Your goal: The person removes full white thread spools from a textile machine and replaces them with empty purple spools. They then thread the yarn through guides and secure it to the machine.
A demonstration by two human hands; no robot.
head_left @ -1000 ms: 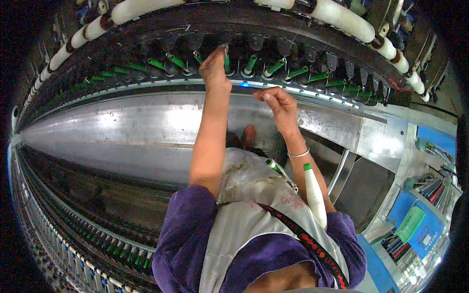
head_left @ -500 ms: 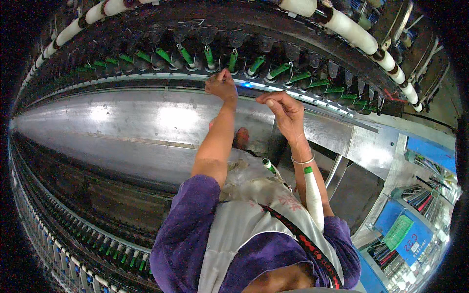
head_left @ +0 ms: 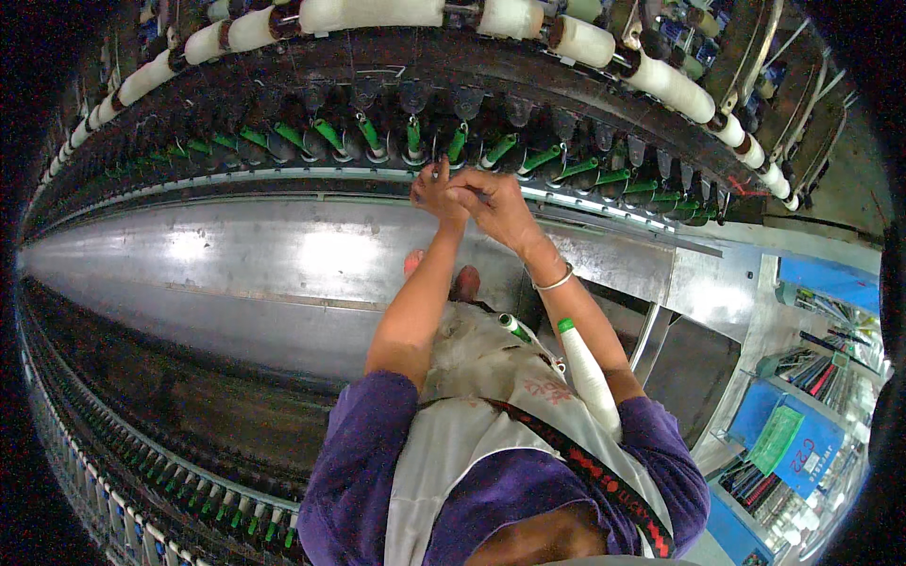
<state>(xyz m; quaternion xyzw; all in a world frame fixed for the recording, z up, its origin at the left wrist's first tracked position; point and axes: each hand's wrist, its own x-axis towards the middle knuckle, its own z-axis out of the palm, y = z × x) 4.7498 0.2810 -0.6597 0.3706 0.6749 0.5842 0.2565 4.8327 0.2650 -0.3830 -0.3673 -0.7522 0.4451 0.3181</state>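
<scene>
At the front rail [head_left: 311,174] of a spinning frame, my two hands meet just below a row of green bobbins. My left hand [head_left: 440,196] is closed in a pinch under an upright green bobbin [head_left: 413,138]. Touching it from the right, my right hand [head_left: 502,209] has thumb and forefinger pressed together. Whatever either hand pinches is too fine or too hidden to make out. Another green bobbin [head_left: 458,143] stands just above the fingertips. A white yarn-wound bobbin with a green tip [head_left: 589,382] lies against my apron beside my right forearm.
White rollers [head_left: 377,15] run across the top of the machine. A smaller green-and-white bobbin [head_left: 514,327] sticks out at my apron. Behind on the left stands another row of bobbins [head_left: 208,500]. Blue carts [head_left: 788,439] with bobbins are at the right, beyond the metal floor plates [head_left: 255,241].
My right hand has moved left to meet my left hand, which has shifted slightly. In the picture, the bobbins and rollers now sit a little lower.
</scene>
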